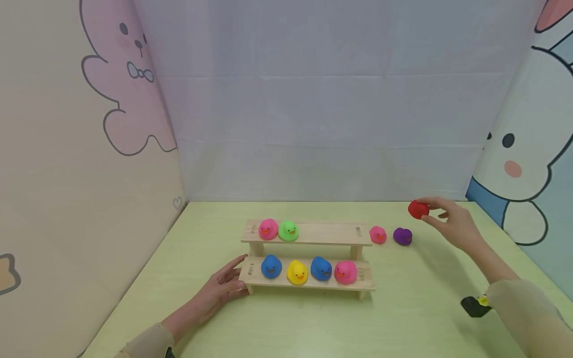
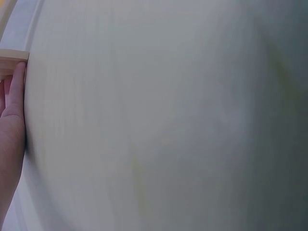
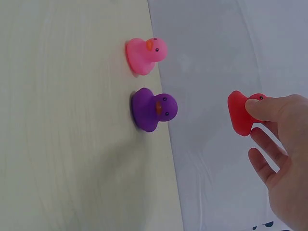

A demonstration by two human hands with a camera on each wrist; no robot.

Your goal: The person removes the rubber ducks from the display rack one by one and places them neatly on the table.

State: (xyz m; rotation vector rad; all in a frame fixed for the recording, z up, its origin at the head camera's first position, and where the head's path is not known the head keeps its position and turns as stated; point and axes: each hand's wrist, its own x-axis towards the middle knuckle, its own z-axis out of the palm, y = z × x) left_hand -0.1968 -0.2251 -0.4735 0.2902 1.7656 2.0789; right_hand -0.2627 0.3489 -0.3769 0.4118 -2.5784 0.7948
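Observation:
Up in the air at the right, my right hand (image 1: 454,223) pinches a red rubber duck (image 1: 418,210) between thumb and fingers. On the table left of and below it sit a purple rubber duck (image 3: 153,109) and a small pink rubber duck (image 3: 145,56). A two-step wooden stand (image 1: 324,233) occupies the middle. Its upper step carries a pink duck (image 1: 268,229) and a green duck (image 1: 288,230). Along the lower step are a blue duck (image 1: 271,267), a yellow duck (image 1: 297,272), another blue duck (image 1: 321,269) and a pink duck (image 1: 346,272). My left hand (image 1: 219,288) holds the lower step's left end.
The stand rests on a pale yellow-green table (image 1: 416,308). A white cloth wall (image 1: 313,109) rises behind it, and printed cartoon panels (image 1: 89,149) flank both sides. Near the right sleeve a black and yellow item (image 1: 476,306) is partly hidden.

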